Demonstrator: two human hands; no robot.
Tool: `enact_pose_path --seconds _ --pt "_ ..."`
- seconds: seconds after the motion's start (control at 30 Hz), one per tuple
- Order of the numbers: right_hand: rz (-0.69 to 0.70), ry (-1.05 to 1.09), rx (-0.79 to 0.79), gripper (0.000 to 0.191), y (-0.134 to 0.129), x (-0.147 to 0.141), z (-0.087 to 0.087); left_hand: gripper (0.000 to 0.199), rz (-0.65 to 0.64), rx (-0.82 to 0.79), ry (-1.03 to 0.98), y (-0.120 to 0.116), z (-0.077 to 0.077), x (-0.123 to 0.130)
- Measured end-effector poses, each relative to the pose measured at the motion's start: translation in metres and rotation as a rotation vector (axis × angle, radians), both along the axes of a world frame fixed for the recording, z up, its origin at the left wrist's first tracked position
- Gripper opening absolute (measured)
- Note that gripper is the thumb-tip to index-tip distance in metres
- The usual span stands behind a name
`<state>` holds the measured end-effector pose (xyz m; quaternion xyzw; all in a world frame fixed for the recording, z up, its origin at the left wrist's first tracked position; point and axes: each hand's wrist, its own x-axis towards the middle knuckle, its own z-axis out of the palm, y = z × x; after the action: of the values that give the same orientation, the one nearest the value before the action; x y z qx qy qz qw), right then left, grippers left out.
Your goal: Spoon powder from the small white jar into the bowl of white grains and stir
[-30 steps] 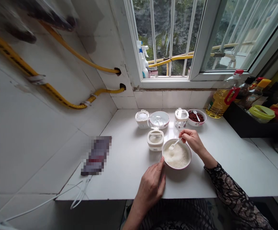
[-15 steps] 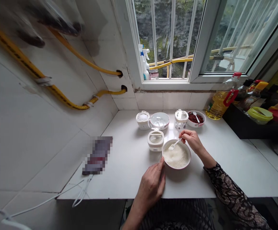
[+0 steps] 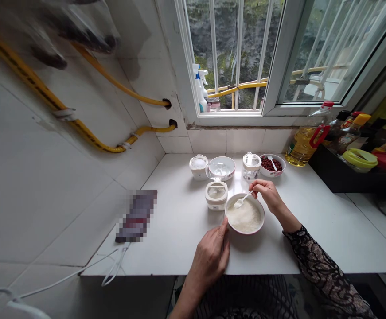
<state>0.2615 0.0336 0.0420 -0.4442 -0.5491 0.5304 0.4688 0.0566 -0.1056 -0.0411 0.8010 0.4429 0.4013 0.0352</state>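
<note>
1. Right hand (image 3: 266,196): clenched, pinching a white spoon (image 3: 242,200), its tip over the bowl.
2. Left hand (image 3: 210,257): grasping the left rim of a white bowl (image 3: 246,231) of white granules (image 3: 245,215).
3. Bowl sits on the worktop (image 3: 179,230), just beside a lidded jar (image 3: 216,195).
4. Farther back: a dish of red beans (image 3: 271,164), with a cooking-oil bottle (image 3: 302,148) to its right.

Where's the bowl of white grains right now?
In the head view, the bowl sits on the white counter between the left hand and right hand, just right of the small white container.
</note>
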Motion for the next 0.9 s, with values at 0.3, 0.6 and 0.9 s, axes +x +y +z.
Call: enact_pose_path --seconds 0.3,0.6,0.9 --pt "-0.004 0.068 -0.055 0.012 0.001 -0.003 0.0 0.074 -0.001 -0.002 0.002 0.001 0.002 0.0" --pt "0.025 -0.173 0.417 0.015 -0.013 -0.03 0.003 0.074 0.011 -0.009 0.013 0.0 0.003 0.001" --pt "0.031 -0.489 0.837 0.022 -0.018 -0.022 0.01 0.074 0.001 -0.024 -0.005 0.0 0.004 -0.001"
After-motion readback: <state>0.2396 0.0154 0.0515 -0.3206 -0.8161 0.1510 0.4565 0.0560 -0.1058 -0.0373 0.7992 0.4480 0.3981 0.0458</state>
